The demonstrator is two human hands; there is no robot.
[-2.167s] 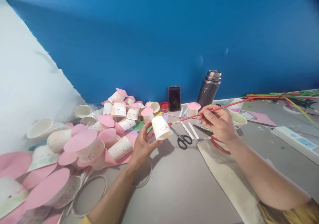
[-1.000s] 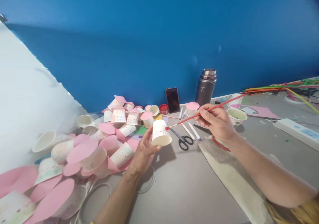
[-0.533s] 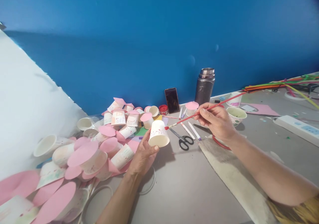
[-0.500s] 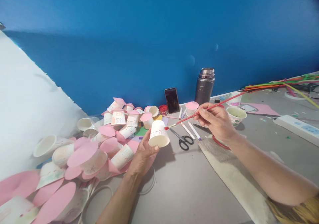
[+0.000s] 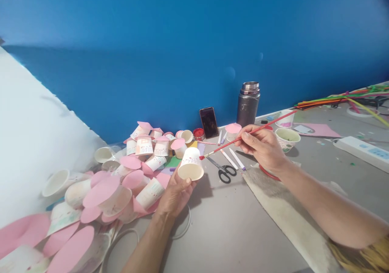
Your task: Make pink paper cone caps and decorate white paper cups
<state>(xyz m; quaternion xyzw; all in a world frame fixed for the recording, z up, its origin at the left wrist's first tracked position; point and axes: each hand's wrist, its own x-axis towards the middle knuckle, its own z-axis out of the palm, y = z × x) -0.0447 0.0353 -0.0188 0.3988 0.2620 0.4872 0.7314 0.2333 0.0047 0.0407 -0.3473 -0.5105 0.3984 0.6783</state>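
cup of plain white paper, slightly tapered and marked with small purple-red strokes and dots around its wall (image 5: 191, 161), is held above the table (image 5: 225, 220), left of the scissors with black handles (image 5: 221, 168). since half a second ago its mouth has tipped further toward the wearer, so more of the cream inside shows; two seconds ago it leaned toward lower right, with less of the inside in view. this small turn seems to bring a different bit of the wall round to the brush, as though the marks were being placed one by one.

the cup's open end now points at the wearer and a little down; its closed base points away toward the blue wall (image 5: 152, 74), the long axis running from near to far.

the left hand (image 5: 176, 194) is closed around the cup from the left, thumb near the rim, fingers mostly hidden. the right hand (image 5: 258, 145) pinches a thin, red-handled paintbrush (image 5: 226, 146), which slants from upper right down to lower left. its red-loaded tip (image 5: 202, 157) sits at the cup's right edge; whether it is touching i cannot tell.
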